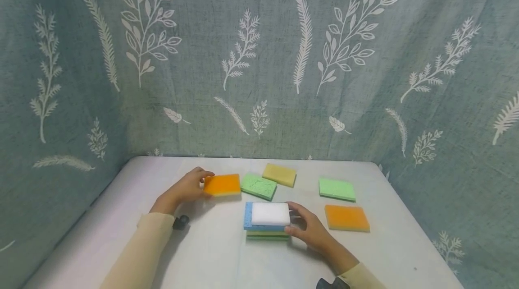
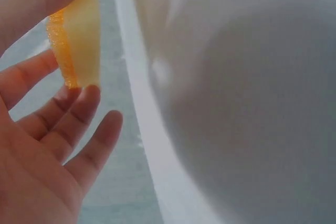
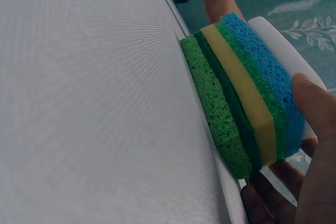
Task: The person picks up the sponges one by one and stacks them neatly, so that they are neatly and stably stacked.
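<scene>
My left hand (image 1: 187,188) pinches an orange-topped sponge (image 1: 222,184) with a pale yellow underside, thumb on one edge and fingertips on the opposite one; the left wrist view shows it above the table. In the middle stands a stack of sponges. A white sponge (image 1: 270,213) lies on top, set toward the right over a blue sponge (image 3: 262,66). Beneath come a yellow sponge (image 3: 239,87) between green layers and a light green sponge (image 3: 212,103) at the bottom. My right hand (image 1: 311,231) grips the stack's right end around its upper sponges, thumb at the near corner.
Behind the stack lie a green sponge (image 1: 258,186) and a yellow sponge (image 1: 279,175). To the right are another green sponge (image 1: 337,189) and an orange sponge (image 1: 347,218). A patterned curtain (image 1: 259,63) encloses the white table (image 1: 211,253) at the back and sides.
</scene>
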{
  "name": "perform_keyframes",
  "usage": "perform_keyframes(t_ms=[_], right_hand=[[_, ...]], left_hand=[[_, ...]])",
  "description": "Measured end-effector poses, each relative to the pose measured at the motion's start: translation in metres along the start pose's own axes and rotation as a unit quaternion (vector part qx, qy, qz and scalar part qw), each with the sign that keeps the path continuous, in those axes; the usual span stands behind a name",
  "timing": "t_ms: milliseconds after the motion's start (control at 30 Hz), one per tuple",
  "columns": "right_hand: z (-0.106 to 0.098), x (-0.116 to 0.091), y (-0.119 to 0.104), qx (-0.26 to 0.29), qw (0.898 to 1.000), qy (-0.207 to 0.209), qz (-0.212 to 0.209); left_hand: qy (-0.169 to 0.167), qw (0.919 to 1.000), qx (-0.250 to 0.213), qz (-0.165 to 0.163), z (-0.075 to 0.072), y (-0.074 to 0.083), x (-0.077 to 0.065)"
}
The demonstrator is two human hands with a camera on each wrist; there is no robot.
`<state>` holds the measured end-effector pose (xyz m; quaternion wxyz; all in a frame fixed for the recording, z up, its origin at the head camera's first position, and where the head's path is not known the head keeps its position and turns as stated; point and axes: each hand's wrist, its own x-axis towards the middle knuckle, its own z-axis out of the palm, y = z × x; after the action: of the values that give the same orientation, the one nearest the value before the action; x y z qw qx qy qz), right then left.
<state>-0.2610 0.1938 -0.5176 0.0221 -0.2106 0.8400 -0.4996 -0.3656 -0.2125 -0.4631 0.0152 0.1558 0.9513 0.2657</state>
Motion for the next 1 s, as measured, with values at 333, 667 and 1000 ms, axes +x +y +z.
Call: perform_keyframes(t_ms=[333, 667, 1000], right_hand=[[-0.001, 0.001, 0.000, -0.001, 1.000, 0.004, 0.007], [0.000, -0.003, -0.023, 0.014, 1.000, 0.005, 0.021], [0.001, 0.000, -0.004, 0.003, 1.000, 0.006, 0.017]], left_hand=[[0.015, 0.9997, -0.011, 0.018, 0.002, 0.018, -0.010], [0.032, 0.9982, -0.022, 0.045, 0.005, 0.034, -0.019], [0.041, 0.9969, -0.031, 0.059, 0.006, 0.043, -0.024]])
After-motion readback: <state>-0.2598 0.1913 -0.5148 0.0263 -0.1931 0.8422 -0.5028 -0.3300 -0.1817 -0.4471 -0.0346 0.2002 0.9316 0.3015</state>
